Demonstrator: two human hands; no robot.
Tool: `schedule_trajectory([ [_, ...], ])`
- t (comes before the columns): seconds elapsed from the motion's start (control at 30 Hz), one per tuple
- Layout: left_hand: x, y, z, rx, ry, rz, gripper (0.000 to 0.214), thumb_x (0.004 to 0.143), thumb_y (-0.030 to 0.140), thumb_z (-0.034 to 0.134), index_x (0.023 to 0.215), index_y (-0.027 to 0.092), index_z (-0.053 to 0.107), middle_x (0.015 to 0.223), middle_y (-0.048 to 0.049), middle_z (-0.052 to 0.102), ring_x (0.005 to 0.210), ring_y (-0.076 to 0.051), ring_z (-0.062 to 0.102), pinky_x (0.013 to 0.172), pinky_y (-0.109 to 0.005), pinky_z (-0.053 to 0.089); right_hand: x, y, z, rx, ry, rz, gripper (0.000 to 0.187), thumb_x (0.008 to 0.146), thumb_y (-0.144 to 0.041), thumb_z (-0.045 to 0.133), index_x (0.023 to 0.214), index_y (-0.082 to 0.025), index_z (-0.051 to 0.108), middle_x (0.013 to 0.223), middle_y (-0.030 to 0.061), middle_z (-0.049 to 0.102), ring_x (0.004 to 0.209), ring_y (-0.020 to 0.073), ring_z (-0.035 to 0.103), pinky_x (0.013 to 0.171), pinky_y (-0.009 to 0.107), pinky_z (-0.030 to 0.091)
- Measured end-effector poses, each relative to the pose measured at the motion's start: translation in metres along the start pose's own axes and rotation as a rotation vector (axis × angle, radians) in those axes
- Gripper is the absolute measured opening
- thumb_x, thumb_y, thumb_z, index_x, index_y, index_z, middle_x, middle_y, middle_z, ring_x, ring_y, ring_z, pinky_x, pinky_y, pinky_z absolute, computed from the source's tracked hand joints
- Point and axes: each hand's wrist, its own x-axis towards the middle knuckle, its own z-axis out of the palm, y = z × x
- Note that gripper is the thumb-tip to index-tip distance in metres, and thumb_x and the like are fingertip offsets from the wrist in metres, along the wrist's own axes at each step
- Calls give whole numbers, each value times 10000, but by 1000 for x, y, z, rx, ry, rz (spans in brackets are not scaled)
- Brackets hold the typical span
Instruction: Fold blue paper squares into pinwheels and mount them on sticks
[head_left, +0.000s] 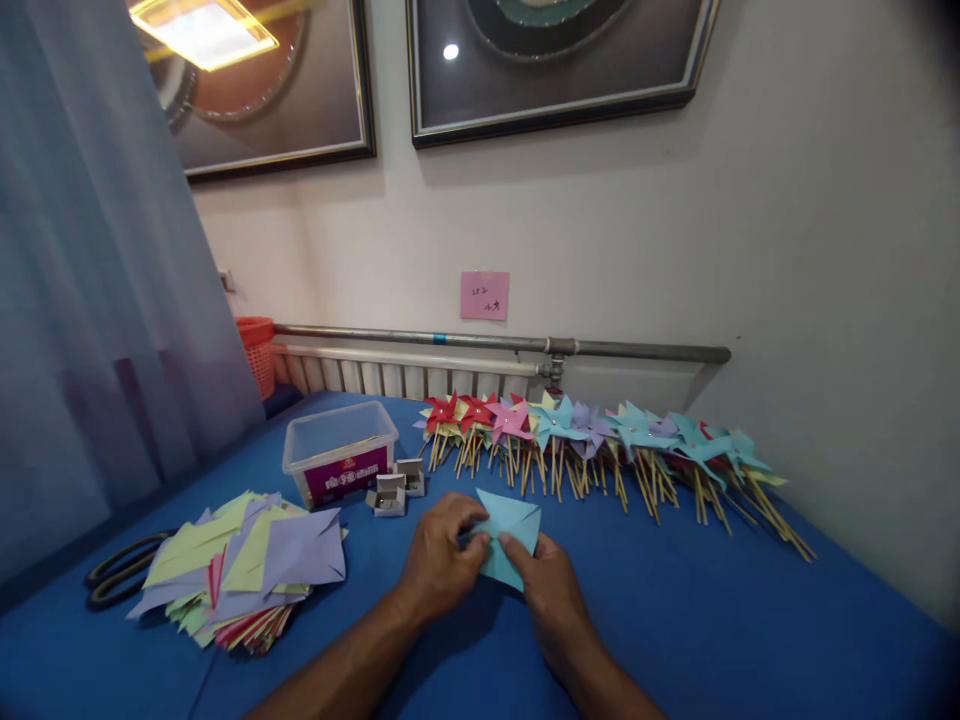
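Observation:
A light blue paper square [516,528], partly folded into pinwheel points, lies on the blue table [675,620] in front of me. My left hand [437,557] pinches its left corner with thumb and fingers closed. My right hand [551,585] presses and grips the paper's lower middle with its fingertips. A stack of cut coloured paper sheets [244,565], purple on top, lies to the left of my hands.
A row of finished pinwheels on wooden sticks [600,445] lies along the wall. A clear plastic tub [339,450] and two small open boxes [397,488] stand behind the paper stack. Black scissors [120,572] lie at far left. An orange basket [259,350] stands by the curtain.

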Motion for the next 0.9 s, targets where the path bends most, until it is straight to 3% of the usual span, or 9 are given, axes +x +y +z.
schedule_trajectory([
  [0.13, 6, -4, 2, -235, -9, -419, 164, 763, 284, 692, 856, 151, 712, 740, -5, 646, 668, -134, 558, 630, -249, 428, 2, 2, -4, -106, -4, -20, 463, 688, -567, 790, 941, -180, 791, 790, 67, 804, 734, 283, 740, 640, 339, 558],
  [0.27, 10, -9, 4, -425, -90, -605, 262, 629, 369, 770, 652, 165, 607, 547, 56, 500, 525, -87, 412, 521, -231, 298, 1, 2, -4, -142, -47, -54, 439, 694, -565, 799, 916, -185, 802, 776, 60, 797, 703, 269, 714, 641, 340, 547],
  [0.5, 11, -7, 3, -513, -117, -711, 374, 554, 407, 820, 565, 197, 510, 459, 78, 435, 436, -60, 334, 468, -239, 231, 0, 3, -2, -60, -86, 3, 432, 662, -559, 850, 879, -189, 799, 771, 60, 797, 672, 267, 701, 617, 339, 529],
  [0.9, 9, -4, 4, -527, -103, -702, 374, 569, 388, 809, 567, 207, 481, 449, 79, 438, 425, -58, 319, 458, -231, 222, -3, -2, -2, -57, -106, -12, 514, 703, -625, 823, 938, -171, 779, 754, 57, 787, 675, 250, 703, 618, 322, 525],
])
